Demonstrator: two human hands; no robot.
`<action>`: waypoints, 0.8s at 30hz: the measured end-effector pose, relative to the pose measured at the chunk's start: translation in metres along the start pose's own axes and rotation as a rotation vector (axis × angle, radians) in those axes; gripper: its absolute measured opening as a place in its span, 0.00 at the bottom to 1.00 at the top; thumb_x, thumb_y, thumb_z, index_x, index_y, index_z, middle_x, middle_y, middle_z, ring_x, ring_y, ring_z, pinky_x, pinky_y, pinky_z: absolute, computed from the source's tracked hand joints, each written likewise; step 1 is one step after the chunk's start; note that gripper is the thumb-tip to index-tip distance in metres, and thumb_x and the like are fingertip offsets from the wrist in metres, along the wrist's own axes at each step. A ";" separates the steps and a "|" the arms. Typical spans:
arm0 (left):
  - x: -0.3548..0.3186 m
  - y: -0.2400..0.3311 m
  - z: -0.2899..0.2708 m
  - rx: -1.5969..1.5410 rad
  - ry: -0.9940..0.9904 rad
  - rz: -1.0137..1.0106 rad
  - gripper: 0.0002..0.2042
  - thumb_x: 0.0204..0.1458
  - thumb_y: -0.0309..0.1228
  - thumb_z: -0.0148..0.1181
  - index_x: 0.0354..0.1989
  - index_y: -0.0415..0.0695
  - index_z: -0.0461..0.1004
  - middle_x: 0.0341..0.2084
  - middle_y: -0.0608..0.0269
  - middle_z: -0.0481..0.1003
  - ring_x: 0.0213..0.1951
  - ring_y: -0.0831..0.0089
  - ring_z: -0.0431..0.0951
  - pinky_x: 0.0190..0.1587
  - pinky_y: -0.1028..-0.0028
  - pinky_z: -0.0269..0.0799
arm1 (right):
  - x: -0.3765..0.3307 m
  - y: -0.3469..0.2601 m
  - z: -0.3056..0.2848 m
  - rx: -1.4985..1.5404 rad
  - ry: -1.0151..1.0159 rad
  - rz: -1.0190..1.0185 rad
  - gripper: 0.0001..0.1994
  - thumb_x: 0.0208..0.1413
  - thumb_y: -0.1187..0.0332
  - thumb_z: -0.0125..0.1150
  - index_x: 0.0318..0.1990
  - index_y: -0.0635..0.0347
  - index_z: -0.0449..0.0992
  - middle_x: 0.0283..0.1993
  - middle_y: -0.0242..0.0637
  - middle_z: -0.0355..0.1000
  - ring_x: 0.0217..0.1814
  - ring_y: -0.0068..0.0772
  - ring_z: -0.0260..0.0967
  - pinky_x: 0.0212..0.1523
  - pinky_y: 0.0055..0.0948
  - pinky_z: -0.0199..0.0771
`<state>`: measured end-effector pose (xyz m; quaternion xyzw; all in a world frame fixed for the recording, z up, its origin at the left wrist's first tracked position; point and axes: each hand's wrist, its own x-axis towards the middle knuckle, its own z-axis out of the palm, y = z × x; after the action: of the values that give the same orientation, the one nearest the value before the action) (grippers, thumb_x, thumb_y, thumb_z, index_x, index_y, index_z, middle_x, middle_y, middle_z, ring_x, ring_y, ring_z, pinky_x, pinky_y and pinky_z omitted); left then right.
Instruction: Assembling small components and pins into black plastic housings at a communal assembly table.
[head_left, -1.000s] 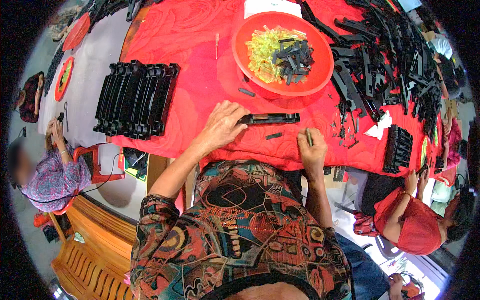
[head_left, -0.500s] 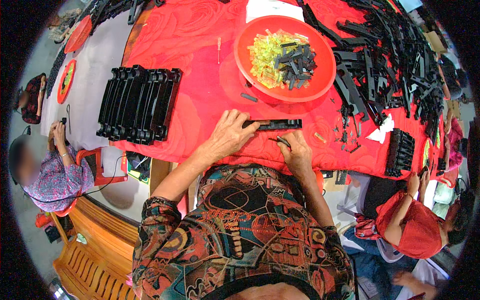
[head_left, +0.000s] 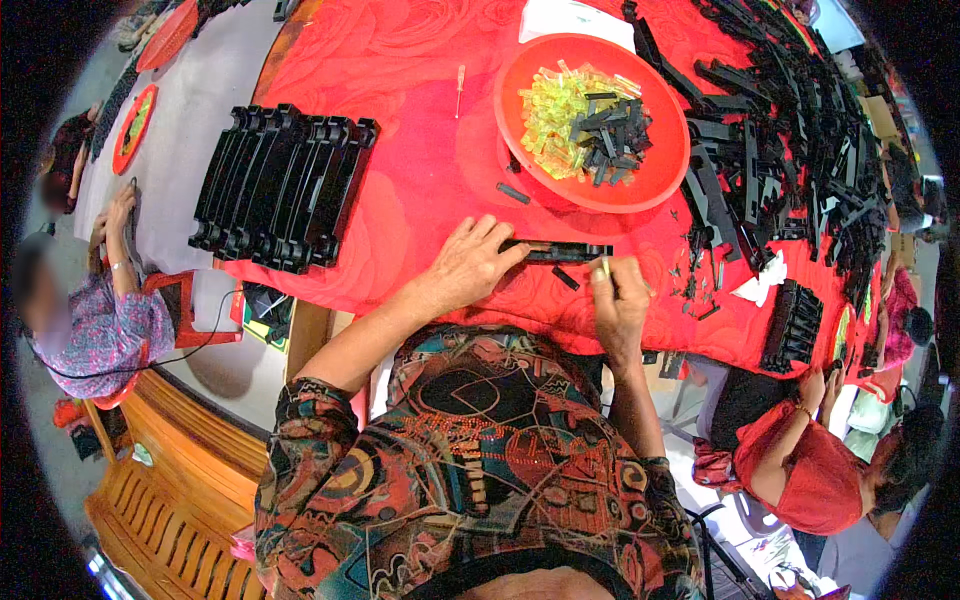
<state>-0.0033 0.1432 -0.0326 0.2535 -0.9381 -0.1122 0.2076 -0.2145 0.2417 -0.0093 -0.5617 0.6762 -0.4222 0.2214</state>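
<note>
My left hand (head_left: 472, 264) grips the left end of a narrow black plastic bar (head_left: 572, 252), which lies crosswise on the red cloth. Part of the bar is hidden under its fingers. At the bar's right end, my right hand (head_left: 622, 300) is closed in a pinch on a small yellowish plastic piece (head_left: 606, 267), mostly covered by the fingers. A short black plastic piece (head_left: 566, 278) lies loose on the cloth just in front of the bar. Beyond it stands a red round tray (head_left: 512, 150) heaped with clear yellow pieces (head_left: 560, 110) and short black pieces (head_left: 612, 135).
Several finished-looking black bars (head_left: 285, 190) lie side by side at left. A screwdriver (head_left: 460, 92) lies farther back. Loose black parts (head_left: 770, 150) cover the right side, near a crumpled white tissue (head_left: 762, 278). Co-workers sit at left (head_left: 100, 310) and right (head_left: 800, 450).
My right hand has let go of the short black piece, shifted right and picked up the yellowish piece from the cloth. My left hand still holds the bar. The view has shifted slightly.
</note>
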 end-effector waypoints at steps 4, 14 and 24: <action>-0.003 -0.004 0.005 0.015 0.041 0.069 0.12 0.44 0.29 0.55 0.40 0.45 0.74 0.32 0.61 0.67 0.36 0.64 0.67 0.38 0.69 0.66 | 0.021 -0.028 -0.006 -0.031 0.081 -0.353 0.06 0.53 0.75 0.54 0.37 0.65 0.73 0.32 0.36 0.66 0.32 0.26 0.66 0.32 0.24 0.68; 0.001 -0.002 0.009 0.005 0.060 0.065 0.12 0.44 0.30 0.50 0.37 0.43 0.73 0.28 0.60 0.64 0.36 0.63 0.66 0.34 0.68 0.66 | 0.021 -0.008 0.036 0.338 -0.025 -0.077 0.04 0.55 0.77 0.54 0.38 0.66 0.71 0.33 0.36 0.68 0.31 0.22 0.72 0.30 0.20 0.73; -0.001 -0.001 0.008 0.006 0.005 0.051 0.13 0.43 0.30 0.53 0.38 0.42 0.72 0.32 0.58 0.66 0.38 0.62 0.67 0.37 0.67 0.67 | 0.039 -0.023 0.032 0.061 -0.165 -0.189 0.07 0.47 0.78 0.59 0.34 0.63 0.70 0.31 0.41 0.69 0.33 0.37 0.71 0.33 0.28 0.70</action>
<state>-0.0057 0.1435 -0.0399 0.2303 -0.9441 -0.1033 0.2120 -0.1865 0.1944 -0.0011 -0.6487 0.5867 -0.4138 0.2525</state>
